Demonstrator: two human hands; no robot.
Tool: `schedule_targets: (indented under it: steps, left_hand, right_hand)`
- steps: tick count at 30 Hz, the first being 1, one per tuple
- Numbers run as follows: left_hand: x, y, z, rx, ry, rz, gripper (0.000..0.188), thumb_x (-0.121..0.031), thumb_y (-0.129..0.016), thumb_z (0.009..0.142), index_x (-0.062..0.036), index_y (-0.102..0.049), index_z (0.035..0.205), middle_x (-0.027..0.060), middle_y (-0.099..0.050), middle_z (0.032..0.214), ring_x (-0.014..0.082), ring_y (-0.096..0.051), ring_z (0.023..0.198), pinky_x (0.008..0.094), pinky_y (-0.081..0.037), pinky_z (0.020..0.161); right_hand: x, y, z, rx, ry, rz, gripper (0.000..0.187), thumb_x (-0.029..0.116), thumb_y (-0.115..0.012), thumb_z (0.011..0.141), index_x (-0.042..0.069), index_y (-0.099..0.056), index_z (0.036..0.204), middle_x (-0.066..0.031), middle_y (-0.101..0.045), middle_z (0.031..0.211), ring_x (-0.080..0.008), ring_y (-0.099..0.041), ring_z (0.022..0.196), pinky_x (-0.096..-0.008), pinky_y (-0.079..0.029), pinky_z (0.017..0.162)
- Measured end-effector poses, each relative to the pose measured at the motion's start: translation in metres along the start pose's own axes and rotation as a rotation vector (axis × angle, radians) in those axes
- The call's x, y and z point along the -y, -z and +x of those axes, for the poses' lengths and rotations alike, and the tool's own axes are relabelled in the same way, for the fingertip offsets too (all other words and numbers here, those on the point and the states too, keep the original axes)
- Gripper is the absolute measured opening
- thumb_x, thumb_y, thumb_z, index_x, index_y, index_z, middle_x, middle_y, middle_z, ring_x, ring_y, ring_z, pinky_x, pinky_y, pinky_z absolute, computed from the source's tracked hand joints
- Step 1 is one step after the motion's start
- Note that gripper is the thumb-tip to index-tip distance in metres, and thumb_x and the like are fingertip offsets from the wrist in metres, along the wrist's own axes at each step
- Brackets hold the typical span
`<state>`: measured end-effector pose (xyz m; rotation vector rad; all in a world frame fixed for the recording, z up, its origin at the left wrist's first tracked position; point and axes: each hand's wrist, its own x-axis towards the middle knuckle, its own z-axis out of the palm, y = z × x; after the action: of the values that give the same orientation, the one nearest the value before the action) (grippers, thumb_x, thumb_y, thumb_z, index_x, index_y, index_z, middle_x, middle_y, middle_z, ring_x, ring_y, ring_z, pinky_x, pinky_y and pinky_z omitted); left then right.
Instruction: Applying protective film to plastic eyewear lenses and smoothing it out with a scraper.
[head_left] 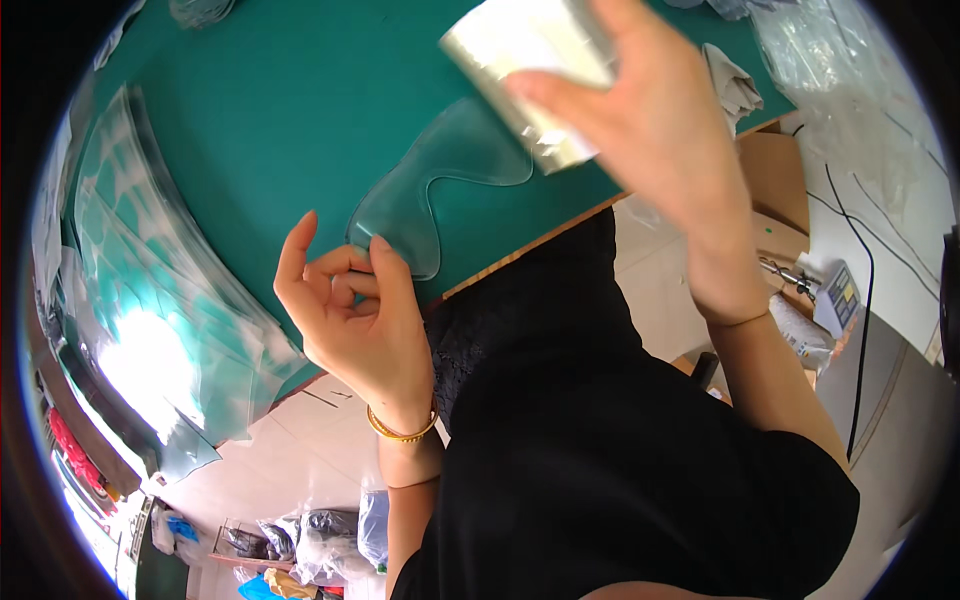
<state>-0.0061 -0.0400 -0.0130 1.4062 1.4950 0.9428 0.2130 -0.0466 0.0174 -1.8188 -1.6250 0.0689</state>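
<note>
A clear, mask-shaped plastic piece (470, 150) with a curved notch lies on the green tabletop. My left hand (350, 320), wearing a gold bangle, is at its near left end. The thumb and curled fingers close at that edge, while one finger sticks up to the left. A small shiny strip shows on the piece beside the thumb. In my right hand (650, 120) is a wide roll of clear, yellowish film (500, 60), tilted over the far right end of the piece. That end is partly covered by the roll.
Stacked clear plastic sheets (180, 270) lie along the table's left side, with bright glare on them. The green table (290, 90) ends at a wooden edge by my body. A crumpled grey cloth (732, 85) and plastic bags (840, 70) sit at right, near a scale (838, 298) and black cable.
</note>
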Motion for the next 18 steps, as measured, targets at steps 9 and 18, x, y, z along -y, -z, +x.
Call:
schedule_targets:
  steps: [9,18]
  left_hand:
    - [-0.004,0.001,0.001,-0.003,-0.057,0.06,0.048,0.005,-0.068,0.086,0.0007,-0.049,0.129,0.0037,-0.062,0.076,0.0034,-0.052,0.054,0.0171,-0.04,0.057]
    - [-0.004,0.004,-0.002,0.018,-0.072,0.134,0.048,0.001,-0.067,0.086,-0.0002,-0.048,0.13,0.0037,-0.063,0.076,0.005,-0.054,0.053,0.0198,-0.042,0.058]
  right_hand:
    - [0.035,0.012,0.013,0.466,-0.249,-0.122,0.033,0.017,-0.063,0.09,-0.002,-0.043,0.107,-0.0276,-0.065,0.074,-0.0462,-0.064,0.068,-0.0501,-0.052,0.059]
    - [0.0,0.028,0.001,0.147,-0.045,-0.042,0.034,0.019,-0.059,0.093,-0.004,-0.039,0.108,-0.0332,-0.063,0.084,-0.052,-0.062,0.081,-0.0528,-0.05,0.068]
